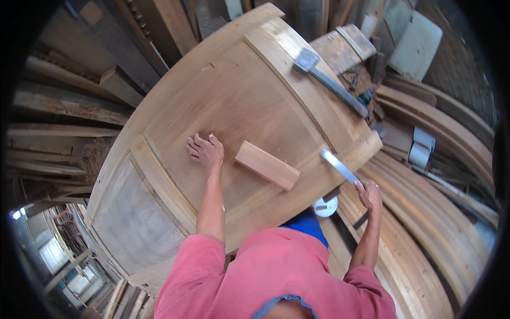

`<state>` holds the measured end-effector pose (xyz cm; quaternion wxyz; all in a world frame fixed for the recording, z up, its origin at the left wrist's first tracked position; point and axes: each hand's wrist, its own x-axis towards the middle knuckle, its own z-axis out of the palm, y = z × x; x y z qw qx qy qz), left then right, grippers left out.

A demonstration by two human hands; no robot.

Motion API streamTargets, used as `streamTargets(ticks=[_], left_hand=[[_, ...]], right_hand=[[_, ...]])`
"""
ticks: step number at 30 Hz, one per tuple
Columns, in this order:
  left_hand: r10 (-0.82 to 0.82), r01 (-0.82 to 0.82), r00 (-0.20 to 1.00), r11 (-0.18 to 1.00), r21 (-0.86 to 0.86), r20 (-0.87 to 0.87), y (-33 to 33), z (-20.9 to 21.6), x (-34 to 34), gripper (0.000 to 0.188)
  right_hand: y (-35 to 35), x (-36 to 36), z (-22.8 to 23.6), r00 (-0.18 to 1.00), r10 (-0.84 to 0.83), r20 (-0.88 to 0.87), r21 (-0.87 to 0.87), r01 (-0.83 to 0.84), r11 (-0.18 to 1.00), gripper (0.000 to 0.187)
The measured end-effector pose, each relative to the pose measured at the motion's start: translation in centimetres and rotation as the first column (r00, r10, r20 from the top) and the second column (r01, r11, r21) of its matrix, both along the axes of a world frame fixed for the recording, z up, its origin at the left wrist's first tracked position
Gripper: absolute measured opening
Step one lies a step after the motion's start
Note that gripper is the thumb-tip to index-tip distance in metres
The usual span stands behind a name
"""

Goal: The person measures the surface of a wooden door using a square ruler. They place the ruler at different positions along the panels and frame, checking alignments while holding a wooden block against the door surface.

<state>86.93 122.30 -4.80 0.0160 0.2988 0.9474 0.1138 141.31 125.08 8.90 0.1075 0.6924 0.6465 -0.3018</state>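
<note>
the left hand (206,152) is resting on the wooden panel (234,101), its fingers loosely parted, slightly bent and holding nothing. the wooden block (267,165) is lying just beside it on the panel at 3 to 4 o'clock, nearer this hand than the other, its long axis running from 10 to 4. farther right, the right hand (368,195) is gripping the metal-bladed tool (340,166), which is pointing toward 10 to 11 o'clock.
</note>
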Motion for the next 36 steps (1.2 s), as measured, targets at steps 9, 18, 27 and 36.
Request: streamTargets(ticks=[9, 18, 27, 36], left_hand=[[0.072, -0.085, 0.988, 0.992, -0.091, -0.133, 3.8, 1.6, 0.6, 0.068], [0.059, -0.065, 0.995, 0.995, -0.071, -0.086, 3.9, 2.2, 0.0, 0.074], [0.052, -0.056, 0.998, 0.993, -0.106, -0.041, 4.1, 2.2, -0.7, 0.073], [0.030, -0.030, 1.000, 0.997, -0.065, 0.005, 3.6, 1.5, -0.9, 0.075]], right_hand=[[12.7, -12.9, 0.6, 0.944, 0.143, -0.298, 0.458, 0.010, 0.889, 0.040], [24.1, -37.0, -7.1, 0.932, 0.277, -0.235, 0.457, -0.146, 0.877, 0.052], [26.0, -39.5, -8.8, 0.936, 0.287, -0.206, 0.436, -0.175, 0.883, 0.051], [25.3, -41.0, -7.6, 0.954, 0.215, -0.211, 0.389, -0.120, 0.913, 0.051]])
